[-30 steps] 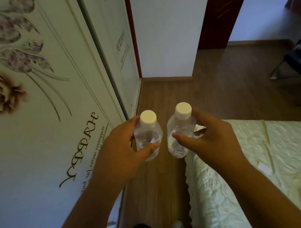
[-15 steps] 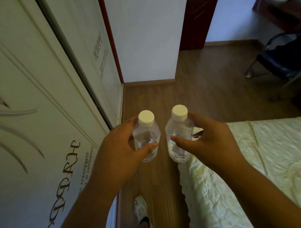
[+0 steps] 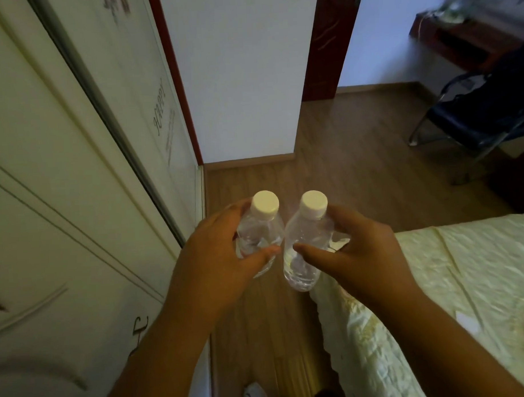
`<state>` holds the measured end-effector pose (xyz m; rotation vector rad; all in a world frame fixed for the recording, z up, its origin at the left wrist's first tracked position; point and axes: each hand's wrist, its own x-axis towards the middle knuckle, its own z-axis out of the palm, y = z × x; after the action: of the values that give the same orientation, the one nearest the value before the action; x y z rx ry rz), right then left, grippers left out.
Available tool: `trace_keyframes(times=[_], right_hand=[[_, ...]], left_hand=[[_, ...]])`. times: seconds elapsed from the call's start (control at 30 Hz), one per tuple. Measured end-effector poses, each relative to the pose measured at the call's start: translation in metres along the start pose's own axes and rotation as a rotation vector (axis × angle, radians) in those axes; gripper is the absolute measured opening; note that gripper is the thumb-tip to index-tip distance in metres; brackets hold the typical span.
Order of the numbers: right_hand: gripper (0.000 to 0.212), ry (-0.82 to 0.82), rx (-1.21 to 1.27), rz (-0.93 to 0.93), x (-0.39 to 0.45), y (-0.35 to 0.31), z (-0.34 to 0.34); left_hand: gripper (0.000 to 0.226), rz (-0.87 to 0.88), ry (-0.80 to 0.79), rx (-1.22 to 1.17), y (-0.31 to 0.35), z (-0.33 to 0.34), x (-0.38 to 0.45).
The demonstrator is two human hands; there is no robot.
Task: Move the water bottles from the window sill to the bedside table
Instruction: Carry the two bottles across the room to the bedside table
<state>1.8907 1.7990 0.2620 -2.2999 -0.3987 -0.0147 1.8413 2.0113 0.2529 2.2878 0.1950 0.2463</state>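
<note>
A: What changed from half a second back?
B: View swung on. The wardrobe door [image 3: 61, 175] lettering slid down and left, only a scrap at the bottom edge now. More of the doorway [image 3: 326, 41] and the dark chair [image 3: 486, 113] shows, plus a blurred dark-wood piece [image 3: 469, 39] top right. Both bottles sit closer together, almost touching at the shoulders.

A: Surroundings? Anything blocking?
B: Wardrobe hard on the left, bed [image 3: 465, 280] with pale quilted cover on the right, narrow strip of wood floor [image 3: 357, 165] between them. White wall section [image 3: 236, 80] straight in front. A shoe [image 3: 255, 396] at the bottom edge.

A: Grip?
B: Left hand [image 3: 215, 259] wraps the left bottle [image 3: 260, 228], thumb across the front, fingers curled behind it. Right hand [image 3: 357, 254] holds the right bottle [image 3: 304, 247] the same way, thumb on the near side, fingers round the far side. Both clear, white caps, upright, slightly tilted towards each other.

A: Where are they?
B: In the air over the floor strip, just off the bed corner. No bench in view.
</note>
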Motion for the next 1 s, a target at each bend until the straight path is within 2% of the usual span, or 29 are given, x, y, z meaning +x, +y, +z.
trace_keyframes(times=[0.3, 0.53, 1.0], right_hand=[[0.070, -0.050, 0.051, -0.019, 0.059, -0.004, 0.029], [0.068, -0.112, 0.134, -0.095, 0.136, -0.003, 0.043], [0.070, -0.107, 0.187, -0.177, 0.293, 0.040, 0.003]], left_hand=[[0.079, -0.035, 0.013, 0.007, -0.027, -0.011, 0.043], [0.075, -0.099, 0.060, 0.047, -0.033, -0.021, 0.095], [0.074, -0.111, 0.131, 0.051, 0.004, 0.015, 0.238]])
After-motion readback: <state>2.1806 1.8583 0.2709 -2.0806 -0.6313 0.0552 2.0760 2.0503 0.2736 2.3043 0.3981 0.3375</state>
